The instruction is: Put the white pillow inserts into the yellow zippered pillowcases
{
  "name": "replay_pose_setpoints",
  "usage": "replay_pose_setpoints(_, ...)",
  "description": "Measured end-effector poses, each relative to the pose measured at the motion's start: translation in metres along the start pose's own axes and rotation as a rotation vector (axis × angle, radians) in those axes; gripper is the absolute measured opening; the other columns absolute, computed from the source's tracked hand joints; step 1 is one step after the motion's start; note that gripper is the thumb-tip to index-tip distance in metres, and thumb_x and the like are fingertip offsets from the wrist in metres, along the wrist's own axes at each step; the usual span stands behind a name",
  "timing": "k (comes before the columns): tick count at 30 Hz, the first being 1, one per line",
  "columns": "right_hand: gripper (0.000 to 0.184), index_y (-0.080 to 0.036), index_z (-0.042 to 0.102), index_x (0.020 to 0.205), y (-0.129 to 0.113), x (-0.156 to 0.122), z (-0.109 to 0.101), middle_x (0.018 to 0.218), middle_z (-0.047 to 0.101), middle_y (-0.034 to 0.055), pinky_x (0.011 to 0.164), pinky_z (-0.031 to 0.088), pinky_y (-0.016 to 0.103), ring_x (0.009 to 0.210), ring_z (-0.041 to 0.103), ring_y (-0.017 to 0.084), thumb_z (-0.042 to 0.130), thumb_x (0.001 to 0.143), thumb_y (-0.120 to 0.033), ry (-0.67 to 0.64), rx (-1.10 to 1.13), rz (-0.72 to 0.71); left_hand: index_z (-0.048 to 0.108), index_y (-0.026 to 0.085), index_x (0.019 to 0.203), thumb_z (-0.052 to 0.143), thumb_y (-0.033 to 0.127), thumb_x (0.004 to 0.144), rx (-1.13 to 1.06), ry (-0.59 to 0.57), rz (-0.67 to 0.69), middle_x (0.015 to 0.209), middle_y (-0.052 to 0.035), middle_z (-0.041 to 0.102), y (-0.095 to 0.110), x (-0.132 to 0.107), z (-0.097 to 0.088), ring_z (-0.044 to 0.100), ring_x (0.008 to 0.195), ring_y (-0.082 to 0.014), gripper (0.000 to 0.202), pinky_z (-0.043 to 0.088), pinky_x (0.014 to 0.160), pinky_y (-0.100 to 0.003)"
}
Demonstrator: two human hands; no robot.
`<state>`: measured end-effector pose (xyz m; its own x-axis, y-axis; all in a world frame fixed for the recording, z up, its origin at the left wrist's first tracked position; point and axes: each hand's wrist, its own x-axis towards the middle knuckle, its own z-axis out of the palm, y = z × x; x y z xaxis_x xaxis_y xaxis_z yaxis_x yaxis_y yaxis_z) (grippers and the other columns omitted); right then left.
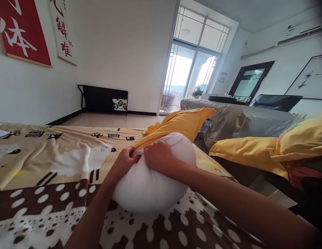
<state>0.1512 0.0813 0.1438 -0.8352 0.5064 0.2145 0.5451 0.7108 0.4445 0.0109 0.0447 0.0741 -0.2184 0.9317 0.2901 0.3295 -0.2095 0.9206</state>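
Two scrolls (26, 33) hang at far left, beyond one sheep-patterned blanket (70, 162). On it, near centre, rests one white pillow (153, 192), one yellow cover (185, 121) against its far side. Left hand (126, 159) and right hand (161, 156) both clench the pillow's bunched top.

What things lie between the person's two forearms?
The head view shows the white pillow between them, with the patterned blanket visible nearer the camera.
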Motion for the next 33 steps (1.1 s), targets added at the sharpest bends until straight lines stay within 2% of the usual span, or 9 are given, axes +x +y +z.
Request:
replay_pose_setpoints(4, 0.028, -0.009, 0.064, 0.098, -0.012, -0.04, 0.002, 0.101, 0.066, 0.0155, 0.084, 0.044, 0.04, 0.096, 0.059, 0.026, 0.039, 0.087, -0.012, 0.36, -0.137, -0.139, 0.062, 0.013, 0.08, 0.052, 0.028, 0.068, 0.12, 0.029, 0.023, 0.074, -0.0021, 0.064, -0.006, 0.001, 0.001, 0.055, 0.073, -0.0183, 0.021, 0.04, 0.066, -0.026)
replay_pose_setpoints(7, 0.035, -0.003, 0.056, 0.118, -0.025, -0.074, 0.002, 0.124, 0.055, 0.0211, 0.103, 0.031, 0.047, 0.117, 0.047, 0.031, 0.043, 0.088, -0.019, 0.514, -0.171, -0.098, 0.066, 0.012, 0.081, 0.051, 0.026, 0.068, 0.148, 0.05, 0.031, 0.074, -0.0032, 0.066, -0.008, 0.001, 0.003, 0.056, 0.073, -0.0191, 0.024, 0.04, 0.066, -0.026)
replay_pose_setpoints(11, 0.063, -0.002, 0.047, 0.128, -0.021, -0.081, -0.002, 0.131, 0.047, 0.0271, 0.101, 0.028, 0.056, 0.121, 0.042, 0.039, 0.058, 0.083, -0.044, 0.408, -0.056, 0.054, 0.063, 0.013, 0.077, 0.051, 0.026, 0.067, 0.23, 0.19, 0.001, 0.068, -0.0013, 0.062, -0.012, 0.002, -0.003, 0.053, 0.068, -0.0167, 0.02, 0.035, 0.06, -0.024)
replay_pose_setpoints(14, 0.063, -0.01, 0.051, 0.125, 0.001, -0.053, -0.008, 0.117, 0.058, 0.0193, 0.093, 0.037, 0.047, 0.109, 0.053, 0.032, 0.052, 0.084, -0.057, 0.212, 0.074, -0.093, 0.051, 0.016, 0.064, 0.049, 0.028, 0.068, 0.314, 0.285, 0.026, 0.061, 0.0022, 0.053, -0.018, 0.002, -0.01, 0.045, 0.061, -0.0127, 0.013, 0.03, 0.056, -0.024)
replay_pose_setpoints(17, 0.052, -0.018, 0.059, 0.114, 0.022, -0.018, -0.012, 0.098, 0.066, 0.0103, 0.085, 0.041, 0.04, 0.092, 0.06, 0.025, 0.045, 0.086, -0.059, -0.01, 0.194, -0.225, 0.043, 0.017, 0.061, 0.048, 0.026, 0.068, 0.292, 0.312, 0.057, 0.057, 0.0047, 0.047, -0.023, 0.001, -0.013, 0.04, 0.059, -0.0109, 0.012, 0.028, 0.056, -0.023)
replay_pose_setpoints(22, 0.049, -0.019, 0.066, 0.094, 0.037, 0.023, -0.005, 0.09, 0.067, 0.0078, 0.077, 0.042, 0.037, 0.086, 0.06, 0.026, 0.055, 0.076, -0.063, -0.228, 0.266, -0.281, 0.038, 0.018, 0.059, 0.048, 0.022, 0.068, 0.313, 0.361, 0.073, 0.054, 0.006, 0.039, -0.018, -0.006, -0.005, 0.034, 0.058, -0.0097, 0.015, 0.027, 0.055, -0.023)
replay_pose_setpoints(26, 0.058, -0.018, 0.058, 0.116, 0.038, 0.043, 0.013, 0.113, 0.064, 0.0092, 0.084, 0.043, 0.036, 0.099, 0.059, 0.027, 0.061, 0.071, -0.055, -0.342, 0.37, -0.275, 0.041, 0.018, 0.059, 0.05, 0.024, 0.068, 0.361, 0.4, 0.074, 0.053, 0.006, 0.038, -0.012, -0.011, 0.0, 0.033, 0.056, -0.0092, 0.014, 0.027, 0.055, -0.023)
replay_pose_setpoints(29, 0.065, -0.015, 0.046, 0.132, 0.032, 0.049, 0.03, 0.127, 0.056, 0.0135, 0.092, 0.039, 0.038, 0.112, 0.054, 0.029, 0.052, 0.078, -0.051, -0.296, 0.397, -0.145, 0.047, 0.018, 0.063, 0.05, 0.028, 0.069, 0.4, 0.427, 0.061, 0.056, 0.0048, 0.044, -0.012, -0.012, -0.002, 0.037, 0.057, -0.0103, 0.013, 0.03, 0.058, -0.024)
replay_pose_setpoints(33, 0.046, -0.011, 0.054, 0.118, 0.029, 0.042, 0.042, 0.12, 0.059, 0.0151, 0.099, 0.034, 0.038, 0.113, 0.052, 0.027, 0.042, 0.086, -0.042, 0.018, 0.377, -0.068, 0.046, 0.018, 0.067, 0.047, 0.034, 0.07, 0.346, 0.358, 0.061, 0.061, 0.0032, 0.045, -0.01, -0.012, -0.011, 0.04, 0.06, -0.0119, 0.016, 0.032, 0.059, -0.025)
